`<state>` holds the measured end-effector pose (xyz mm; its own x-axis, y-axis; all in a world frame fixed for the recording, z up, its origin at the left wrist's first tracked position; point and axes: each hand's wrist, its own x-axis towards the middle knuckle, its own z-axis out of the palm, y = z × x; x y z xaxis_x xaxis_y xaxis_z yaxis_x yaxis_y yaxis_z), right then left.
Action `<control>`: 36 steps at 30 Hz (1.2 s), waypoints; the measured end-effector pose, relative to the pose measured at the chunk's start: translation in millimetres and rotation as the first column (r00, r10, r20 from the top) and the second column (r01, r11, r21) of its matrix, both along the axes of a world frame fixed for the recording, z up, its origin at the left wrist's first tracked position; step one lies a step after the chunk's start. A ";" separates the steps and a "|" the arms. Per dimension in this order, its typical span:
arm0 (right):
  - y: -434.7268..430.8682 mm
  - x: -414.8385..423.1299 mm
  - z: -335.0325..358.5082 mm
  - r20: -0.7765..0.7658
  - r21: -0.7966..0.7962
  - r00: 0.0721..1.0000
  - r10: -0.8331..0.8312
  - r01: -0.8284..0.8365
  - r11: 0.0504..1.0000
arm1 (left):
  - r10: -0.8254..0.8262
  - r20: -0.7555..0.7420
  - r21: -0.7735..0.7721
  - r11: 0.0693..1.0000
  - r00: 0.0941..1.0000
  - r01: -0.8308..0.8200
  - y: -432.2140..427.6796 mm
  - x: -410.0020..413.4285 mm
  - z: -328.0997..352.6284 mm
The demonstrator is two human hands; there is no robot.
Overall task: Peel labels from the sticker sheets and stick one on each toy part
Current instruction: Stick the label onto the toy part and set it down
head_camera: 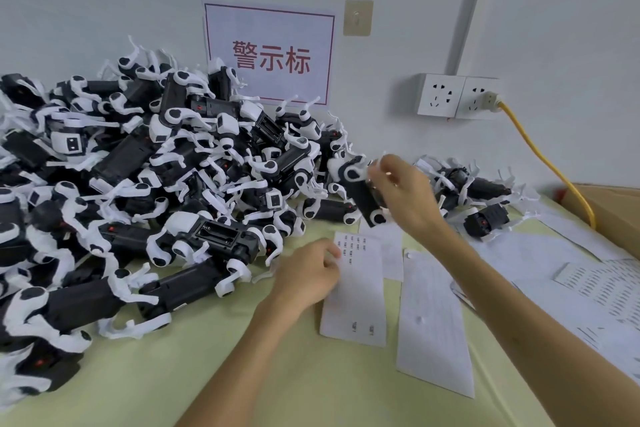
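A big pile of black-and-white toy parts [145,184] covers the left and middle of the green table [242,374]. My right hand [405,191] grips one black-and-white toy part [360,191] and holds it raised above the table, in front of the pile. My left hand [308,274] rests on the left edge of a white sticker sheet [356,291], fingers curled at that edge. The sheet carries rows of small printed labels near its top and two near its bottom.
A blank backing sheet [433,322] lies right of the sticker sheet. More label sheets [595,288] are spread at the right. A few toy parts [485,198] lie behind my right hand. Wall sockets [457,97] hold a yellow cable [547,163]. A cardboard box [613,211] stands far right.
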<state>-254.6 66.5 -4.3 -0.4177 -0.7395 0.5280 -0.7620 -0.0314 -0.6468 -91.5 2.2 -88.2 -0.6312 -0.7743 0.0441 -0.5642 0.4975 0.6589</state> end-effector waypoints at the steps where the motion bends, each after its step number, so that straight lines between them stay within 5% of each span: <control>1: 6.1 -1.2 4.5 0.086 -0.068 0.996 0.028 -0.022 0.997 | -0.042 -0.038 0.049 0.998 0.998 0.044 0.3 -2.2 -0.4; 4: 24.6 -3.2 10.8 0.445 -0.240 0.880 0.165 -0.061 0.969 | -0.137 -0.139 0.128 0.980 0.981 0.155 4.5 -7.4 -1.8; 8: 43.1 -4.2 -8.1 0.785 -0.278 0.547 0.289 -0.106 0.955 | -0.075 -0.303 -0.070 0.996 0.950 0.056 13.8 -10.8 0.0; 10: 49.3 1.5 -23.3 0.870 -0.217 0.429 0.241 -0.106 0.971 | 0.001 -0.518 0.147 0.985 0.855 0.087 15.9 -11.2 9.1; 13: 49.0 9.2 -38.2 0.931 -0.154 0.325 0.169 -0.074 0.985 | 0.065 -0.675 0.505 0.767 0.735 0.396 18.4 -7.8 21.8; 19: 41.3 9.9 -53.7 0.721 0.060 0.689 -0.075 0.046 0.997 | 0.028 -0.686 0.540 0.689 0.727 0.484 25.2 -11.9 11.9; 25: 47.4 7.6 -54.5 0.676 0.064 0.734 -0.061 0.024 0.998 | 0.147 -0.730 0.584 0.641 0.667 0.498 20.5 -9.3 14.6; 30: 45.2 26.7 -56.0 0.548 -0.014 0.836 0.033 -0.030 0.999 | 0.299 -0.724 0.675 0.491 0.621 0.551 12.6 -5.5 16.0; 33: 46.0 35.0 -57.9 0.444 -0.062 0.893 0.068 -0.045 0.997 | 0.341 -0.715 0.689 0.490 0.610 0.534 10.7 -3.5 14.7; 36: 49.8 37.4 -57.4 0.487 -0.147 0.857 0.167 -0.108 0.983 | 0.286 -0.739 0.656 0.510 0.610 0.556 13.2 -4.8 15.5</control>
